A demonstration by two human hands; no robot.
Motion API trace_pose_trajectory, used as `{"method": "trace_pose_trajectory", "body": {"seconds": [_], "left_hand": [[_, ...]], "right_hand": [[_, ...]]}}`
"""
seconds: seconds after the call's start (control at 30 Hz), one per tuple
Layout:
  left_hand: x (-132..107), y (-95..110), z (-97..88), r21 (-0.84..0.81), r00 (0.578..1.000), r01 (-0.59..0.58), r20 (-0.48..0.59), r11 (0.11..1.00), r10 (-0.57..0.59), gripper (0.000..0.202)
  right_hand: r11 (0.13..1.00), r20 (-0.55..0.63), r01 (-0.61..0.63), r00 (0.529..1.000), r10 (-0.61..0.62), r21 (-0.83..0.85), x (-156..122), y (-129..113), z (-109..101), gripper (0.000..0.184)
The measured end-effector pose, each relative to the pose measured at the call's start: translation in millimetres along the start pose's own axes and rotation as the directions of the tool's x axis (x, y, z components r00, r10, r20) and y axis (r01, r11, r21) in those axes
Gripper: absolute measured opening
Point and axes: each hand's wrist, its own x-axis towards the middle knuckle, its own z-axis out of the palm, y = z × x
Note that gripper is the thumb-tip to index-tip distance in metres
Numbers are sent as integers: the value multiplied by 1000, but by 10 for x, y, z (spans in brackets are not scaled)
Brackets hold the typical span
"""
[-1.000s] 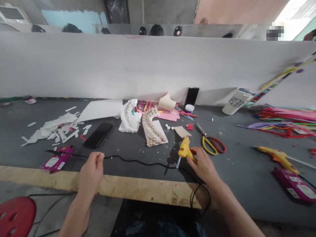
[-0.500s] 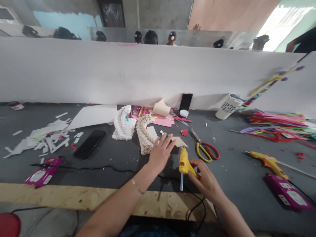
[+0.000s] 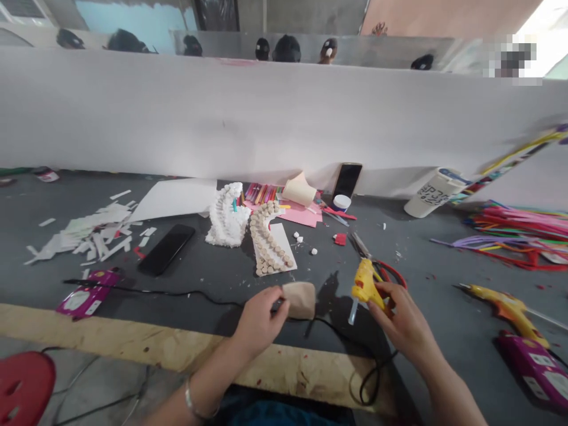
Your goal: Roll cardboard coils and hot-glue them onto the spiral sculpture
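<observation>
My left hand (image 3: 261, 316) pinches the left edge of a small beige piece of paper (image 3: 300, 299), just above the near part of the table. In my right hand (image 3: 402, 313) is a yellow hot glue gun (image 3: 365, 283), its clear glue stick pointing down from the back. Beyond my left hand lies a white card shape covered with small beige rolled pieces (image 3: 270, 242). Beside it on the left is a similar curved piece covered in white fluffy bits (image 3: 228, 219). Red-and-yellow-handled scissors (image 3: 390, 273) lie partly hidden behind the glue gun.
Cut paper strips (image 3: 84, 234) and a black phone (image 3: 166, 249) lie on the left. A second glue gun (image 3: 501, 305), a purple box (image 3: 535, 370) and pipe cleaners (image 3: 519, 234) are on the right. A black cord (image 3: 195, 294) crosses the table near its front edge.
My left hand, before spread near the beige piece of paper, has closed on it and drawn it towards me. My right hand has shifted right with the glue gun. The view has turned slightly.
</observation>
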Motion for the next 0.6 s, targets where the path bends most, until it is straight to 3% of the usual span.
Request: {"method": "trace_pose_trajectory", "body": {"seconds": [0.03, 0.1, 0.17, 0.2, 0.33, 0.4, 0.5, 0.57, 0.6], "left_hand": [[-106, -48, -104, -228, 985, 167, -11, 959, -174, 20], [-282, -155, -310, -597, 885, 380, 12, 707, -465, 21], [-405, -262, -504, -783, 742, 422, 10, 456, -670, 22], [-448, -312, -592, -811, 697, 417, -5, 410, -717, 23], [-490, -447, -844, -878, 557, 370, -52, 304, -829, 28], [-448, -475, -913, -890, 517, 357, -64, 283, -854, 32], [-394, -542, -1032, -855, 461, 382, -152, 350, -874, 36], [-441, -672, -1175, -805, 373, 411, -280, 428, -885, 31], [-504, -771, -1267, -783, 283, 402, -386, 474, -878, 28]], "right_hand": [[1000, 7, 19, 1000, -19, -18, 63, 30, 66, 32], [996, 17, 66, 998, -65, -53, 158, 75, 211, 29], [989, 49, 127, 991, -123, -79, 211, 104, 344, 25], [984, 64, 154, 987, -148, -90, 225, 113, 398, 24], [971, 91, 190, 980, -178, -143, 236, 115, 514, 22], [966, 106, 192, 979, -176, -174, 229, 124, 539, 24], [954, 112, 223, 973, -204, -198, 205, 189, 561, 30], [942, 98, 256, 966, -239, -217, 184, 239, 546, 40], [933, 90, 271, 962, -257, -235, 175, 246, 520, 46]]}}
